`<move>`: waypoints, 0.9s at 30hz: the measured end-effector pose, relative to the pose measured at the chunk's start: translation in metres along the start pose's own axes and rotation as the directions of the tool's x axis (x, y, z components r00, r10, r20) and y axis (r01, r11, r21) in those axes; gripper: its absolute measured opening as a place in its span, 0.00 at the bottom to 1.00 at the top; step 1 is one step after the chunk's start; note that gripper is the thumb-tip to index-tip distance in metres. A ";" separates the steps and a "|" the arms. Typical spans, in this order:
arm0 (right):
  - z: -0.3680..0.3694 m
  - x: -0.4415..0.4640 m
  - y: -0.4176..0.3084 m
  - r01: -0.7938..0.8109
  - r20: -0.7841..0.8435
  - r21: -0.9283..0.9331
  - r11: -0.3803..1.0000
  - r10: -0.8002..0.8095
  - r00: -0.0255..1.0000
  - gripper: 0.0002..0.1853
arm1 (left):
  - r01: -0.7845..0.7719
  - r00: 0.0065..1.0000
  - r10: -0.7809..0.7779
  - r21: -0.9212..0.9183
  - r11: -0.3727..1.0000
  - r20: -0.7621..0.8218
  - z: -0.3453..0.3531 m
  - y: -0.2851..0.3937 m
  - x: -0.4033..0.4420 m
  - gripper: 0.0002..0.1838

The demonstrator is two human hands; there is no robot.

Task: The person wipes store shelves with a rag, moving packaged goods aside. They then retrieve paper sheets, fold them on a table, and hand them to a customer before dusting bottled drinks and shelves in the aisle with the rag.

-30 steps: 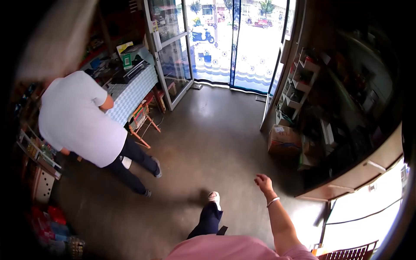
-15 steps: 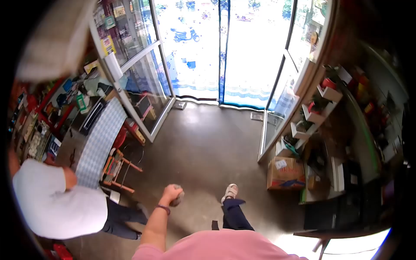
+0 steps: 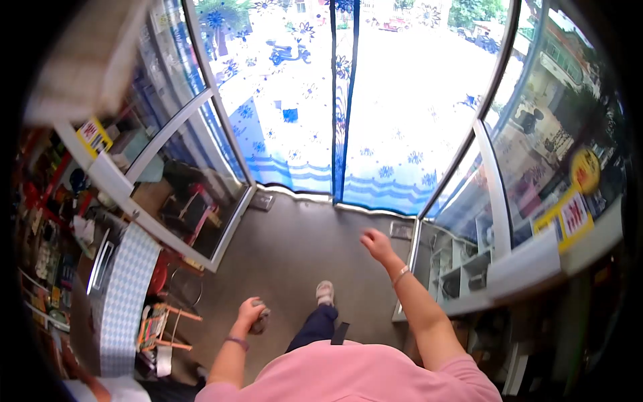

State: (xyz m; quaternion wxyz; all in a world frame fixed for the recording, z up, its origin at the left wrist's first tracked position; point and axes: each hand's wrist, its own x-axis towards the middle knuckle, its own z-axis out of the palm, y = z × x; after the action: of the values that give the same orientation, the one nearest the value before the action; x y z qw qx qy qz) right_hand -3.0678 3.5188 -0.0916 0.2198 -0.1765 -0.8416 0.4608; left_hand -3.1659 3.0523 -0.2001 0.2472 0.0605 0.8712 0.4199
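My left hand (image 3: 250, 312) is low and left of centre, its fingers wrapped round a small greyish-brown object (image 3: 260, 321) that I cannot make out. On that wrist is a dark band. My right hand (image 3: 376, 245) reaches forward over the floor, fingers curled, with a bracelet (image 3: 400, 274) on the wrist; whether anything is inside it cannot be seen. Ahead hangs a sheer blue-and-white curtain (image 3: 395, 177) across the doorway, in two parts that meet near the middle. One light shoe (image 3: 325, 293) shows on the floor below.
Glass doors stand open at the left (image 3: 184, 251) and right (image 3: 492, 194). At left are a checked-cloth table (image 3: 127, 295), a folding stool (image 3: 167, 325) and a person (image 3: 114, 388) in a white top. White shelves (image 3: 462, 268) show through the right door's glass.
The doorway and curtain are nearer. The table and the person have shifted down and left in view. My right hand has come back into view; my left hand still holds the greyish object.
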 end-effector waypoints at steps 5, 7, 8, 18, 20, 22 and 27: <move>0.042 0.267 -0.035 0.097 0.162 0.358 0.929 -0.163 0.973 0.15 | 0.030 0.994 -0.047 -0.167 0.986 -0.102 0.021 0.085 0.189 0.25; 0.048 0.355 -0.016 0.020 0.306 0.323 0.946 -0.124 0.944 0.19 | -0.089 0.996 0.082 -0.214 0.973 -0.043 0.030 0.164 0.285 0.24; 0.035 0.388 -0.024 0.009 0.347 0.318 0.948 -0.125 0.929 0.20 | -0.129 0.991 0.132 -0.246 0.961 -0.006 0.044 0.200 0.326 0.24; -0.095 0.729 0.087 -0.004 0.385 0.456 0.890 -0.194 0.902 0.25 | -0.466 0.665 0.517 -0.241 0.851 0.539 0.145 0.710 0.616 0.24; -0.179 0.789 0.099 0.074 0.075 0.320 0.944 -0.103 0.992 0.24 | -0.383 0.657 0.562 -0.421 0.823 0.502 0.135 0.763 0.711 0.34; -0.269 0.830 0.114 0.008 -0.274 0.566 0.824 0.179 0.945 0.23 | -0.311 0.796 0.549 -0.605 0.733 0.255 0.097 0.768 0.796 0.34; -0.443 0.845 0.176 0.499 -0.998 0.064 0.864 0.053 0.036 0.19 | -0.618 0.783 0.334 -0.711 0.335 -0.524 -0.130 0.686 0.903 0.24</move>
State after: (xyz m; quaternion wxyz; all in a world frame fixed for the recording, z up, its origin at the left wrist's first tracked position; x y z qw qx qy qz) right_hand -3.5259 4.3399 0.1453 0.8303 -0.2522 -0.3667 0.3355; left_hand -4.0845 3.6833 0.0477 -0.0208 0.1238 0.5107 0.8505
